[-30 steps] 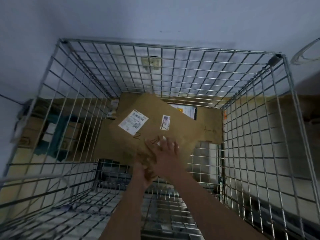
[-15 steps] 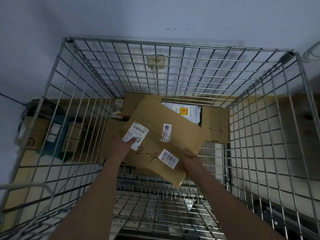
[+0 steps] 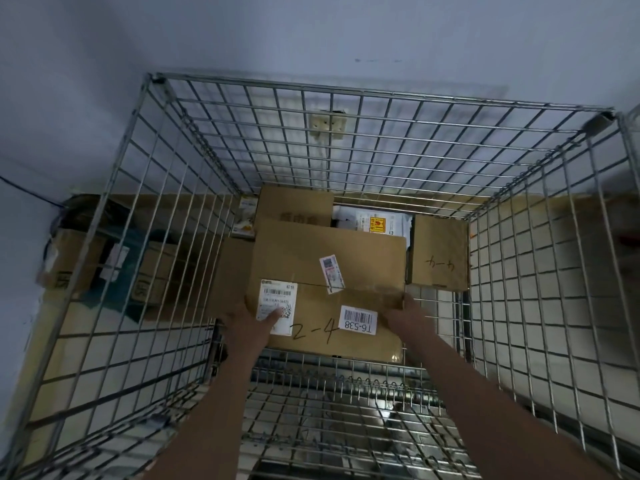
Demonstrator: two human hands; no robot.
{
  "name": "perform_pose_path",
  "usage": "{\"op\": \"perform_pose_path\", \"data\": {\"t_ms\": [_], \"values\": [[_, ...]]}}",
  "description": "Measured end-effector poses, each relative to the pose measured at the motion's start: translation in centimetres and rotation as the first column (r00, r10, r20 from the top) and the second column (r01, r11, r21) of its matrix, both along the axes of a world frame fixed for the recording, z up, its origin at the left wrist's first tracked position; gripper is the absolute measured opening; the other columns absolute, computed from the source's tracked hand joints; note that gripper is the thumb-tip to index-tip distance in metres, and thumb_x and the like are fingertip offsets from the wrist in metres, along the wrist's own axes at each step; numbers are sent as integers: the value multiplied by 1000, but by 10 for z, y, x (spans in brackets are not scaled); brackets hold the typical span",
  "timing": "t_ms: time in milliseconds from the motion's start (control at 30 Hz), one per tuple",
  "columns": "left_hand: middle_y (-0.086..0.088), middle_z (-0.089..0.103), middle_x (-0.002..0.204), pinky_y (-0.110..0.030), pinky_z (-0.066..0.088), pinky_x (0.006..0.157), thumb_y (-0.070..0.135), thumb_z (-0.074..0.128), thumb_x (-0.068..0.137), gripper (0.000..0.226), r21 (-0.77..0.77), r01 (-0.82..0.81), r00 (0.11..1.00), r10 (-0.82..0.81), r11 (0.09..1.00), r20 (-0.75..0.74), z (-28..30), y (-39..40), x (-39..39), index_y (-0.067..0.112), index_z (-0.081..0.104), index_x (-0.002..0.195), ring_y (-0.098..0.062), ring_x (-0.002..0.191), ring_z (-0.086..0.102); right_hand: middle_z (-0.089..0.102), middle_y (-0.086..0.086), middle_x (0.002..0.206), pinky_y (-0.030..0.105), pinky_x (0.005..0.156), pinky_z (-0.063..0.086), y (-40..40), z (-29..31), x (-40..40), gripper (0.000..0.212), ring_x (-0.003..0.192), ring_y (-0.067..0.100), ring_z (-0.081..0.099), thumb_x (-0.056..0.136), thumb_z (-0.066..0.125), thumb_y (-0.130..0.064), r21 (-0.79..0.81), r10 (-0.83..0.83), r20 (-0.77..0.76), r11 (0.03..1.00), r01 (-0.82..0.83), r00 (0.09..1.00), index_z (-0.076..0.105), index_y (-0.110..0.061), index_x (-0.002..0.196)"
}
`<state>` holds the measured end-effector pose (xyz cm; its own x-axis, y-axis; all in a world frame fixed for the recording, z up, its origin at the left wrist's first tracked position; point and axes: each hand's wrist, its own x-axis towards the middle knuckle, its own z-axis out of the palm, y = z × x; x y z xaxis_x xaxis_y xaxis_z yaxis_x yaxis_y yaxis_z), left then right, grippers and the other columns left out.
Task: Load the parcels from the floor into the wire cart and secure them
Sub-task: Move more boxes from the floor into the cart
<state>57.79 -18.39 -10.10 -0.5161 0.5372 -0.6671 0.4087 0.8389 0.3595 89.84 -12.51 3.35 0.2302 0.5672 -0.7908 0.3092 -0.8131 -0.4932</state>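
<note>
A single head-worn wide-angle camera looks steeply down into the wire cart (image 3: 540,237) from above its near side, facing the pale wall (image 3: 311,36) behind the cart's far panel. The view sits close, with both forearms reaching in from the bottom edge and the cart's mesh sides filling most of the frame.

A parcel storeroom: labelled cardboard boxes (image 3: 325,271) fill a wire cart (image 3: 381,98).

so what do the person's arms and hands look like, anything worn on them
Both forearms are bare as far as the frame shows: no sleeves, gloves, watch or bands visible. The left hand and right hand show no rings, though the dim light hides fine detail.
</note>
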Motion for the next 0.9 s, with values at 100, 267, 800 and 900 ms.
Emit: {"op": "perform_pose_path", "data": {"t_ms": [100,267,800,900], "values": [[-8,65,128,-56,50,96,101,48,49,117,39,52,998,-50,998,-47,13,6,1,20,52,133,-37,115,61,58,11,131,39,90,51,-11,-2,-9,56,115,33,58,93,63,-12,10,38,80,999,-39,996,41,-10,144],[-11,67,123,-53,48,100,87,60,64,100,54,103,994,-101,993,-37,60,20,11,12,55,130,-34,113,63,60,12,131,44,94,54,-19,-20,-14,56,114,32,60,92,61,-5,51,5,115,999,-11,993,43,-12,144],[-24,48,141,-58,42,102,77,51,81,97,-4,180,981,-180,984,-71,71,17,26,10,27,147,-49,128,45,58,13,135,45,99,49,-17,-31,-13,56,121,36,56,97,57,-14,23,58,186,998,-63,981,37,-13,149],[-23,53,134,-54,48,97,71,55,84,93,32,145,989,-144,989,-28,70,14,26,6,30,146,-44,120,53,55,15,139,48,103,45,-24,-36,-9,59,125,38,53,98,59,-25,0,36,174,999,-37,984,36,-11,150]]}}
